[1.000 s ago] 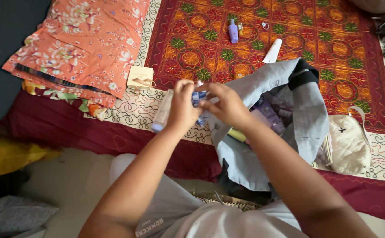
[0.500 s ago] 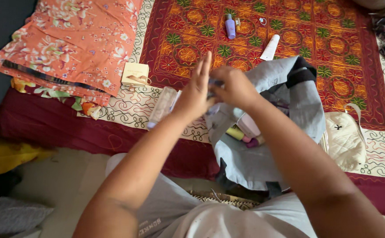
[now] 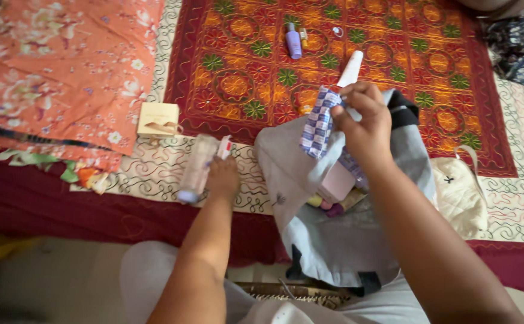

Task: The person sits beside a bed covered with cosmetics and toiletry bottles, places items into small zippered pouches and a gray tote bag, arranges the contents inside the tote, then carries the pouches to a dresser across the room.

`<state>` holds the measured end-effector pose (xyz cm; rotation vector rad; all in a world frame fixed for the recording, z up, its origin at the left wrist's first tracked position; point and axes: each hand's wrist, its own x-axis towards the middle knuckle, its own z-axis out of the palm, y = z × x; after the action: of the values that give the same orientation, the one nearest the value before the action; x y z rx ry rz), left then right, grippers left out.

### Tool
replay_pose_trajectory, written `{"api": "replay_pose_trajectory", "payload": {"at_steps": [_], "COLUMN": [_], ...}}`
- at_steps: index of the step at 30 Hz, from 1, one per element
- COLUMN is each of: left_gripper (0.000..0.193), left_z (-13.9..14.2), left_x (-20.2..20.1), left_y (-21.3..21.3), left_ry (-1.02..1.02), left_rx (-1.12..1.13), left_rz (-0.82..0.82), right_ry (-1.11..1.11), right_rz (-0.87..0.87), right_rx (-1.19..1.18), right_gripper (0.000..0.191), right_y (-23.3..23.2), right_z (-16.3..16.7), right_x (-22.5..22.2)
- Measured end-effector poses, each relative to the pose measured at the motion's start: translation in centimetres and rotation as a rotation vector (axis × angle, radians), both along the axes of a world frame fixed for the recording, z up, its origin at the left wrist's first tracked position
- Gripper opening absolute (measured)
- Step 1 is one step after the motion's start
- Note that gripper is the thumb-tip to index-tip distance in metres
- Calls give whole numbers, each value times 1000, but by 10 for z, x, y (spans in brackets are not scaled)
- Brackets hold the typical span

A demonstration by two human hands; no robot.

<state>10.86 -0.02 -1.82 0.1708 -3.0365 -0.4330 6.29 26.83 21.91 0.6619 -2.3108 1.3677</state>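
Observation:
My right hand [image 3: 364, 123] holds a blue-and-white checked cloth pouch [image 3: 317, 123] above the open grey bag [image 3: 340, 204]. Inside the bag lie a pale pink item [image 3: 338, 182] and some small coloured things. My left hand [image 3: 221, 177] rests on the patterned bedspread beside a pale tube [image 3: 194, 169], fingers closed around or against it, with a small white and red item [image 3: 224, 146] at its knuckles. The tube lies flat, left of the bag.
A small cardboard box [image 3: 158, 120] sits by the orange floral cloth [image 3: 58, 78]. On the red quilt [image 3: 262, 72] lie a purple bottle [image 3: 293, 41] and a white tube [image 3: 350, 68]. A cream pouch [image 3: 457, 192] lies right of the bag; dark fabric [image 3: 520, 45] is at the top right.
My hands have parted. The left hand went down to the bedspread with the pale tube; the right hand lifted the checked pouch over the bag.

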Motion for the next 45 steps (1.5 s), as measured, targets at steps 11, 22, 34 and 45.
{"api": "replay_pose_trajectory", "payload": {"at_steps": [11, 22, 34, 45], "left_gripper": [48, 57, 54, 35], "left_z": [68, 230, 187, 219], "left_x": [-16, 26, 36, 9], "left_y": [2, 124, 126, 87], "left_ry": [103, 458, 92, 132], "left_rx": [704, 893, 67, 2], "left_rz": [167, -571, -236, -403], "right_ry": [-443, -554, -597, -397], "right_rz": [145, 369, 179, 245], "right_rx": [-481, -653, -724, 1033], "right_gripper": [20, 18, 17, 22], "right_y": [36, 49, 155, 17], "right_z": [20, 28, -9, -100], "right_x": [14, 44, 66, 46]}}
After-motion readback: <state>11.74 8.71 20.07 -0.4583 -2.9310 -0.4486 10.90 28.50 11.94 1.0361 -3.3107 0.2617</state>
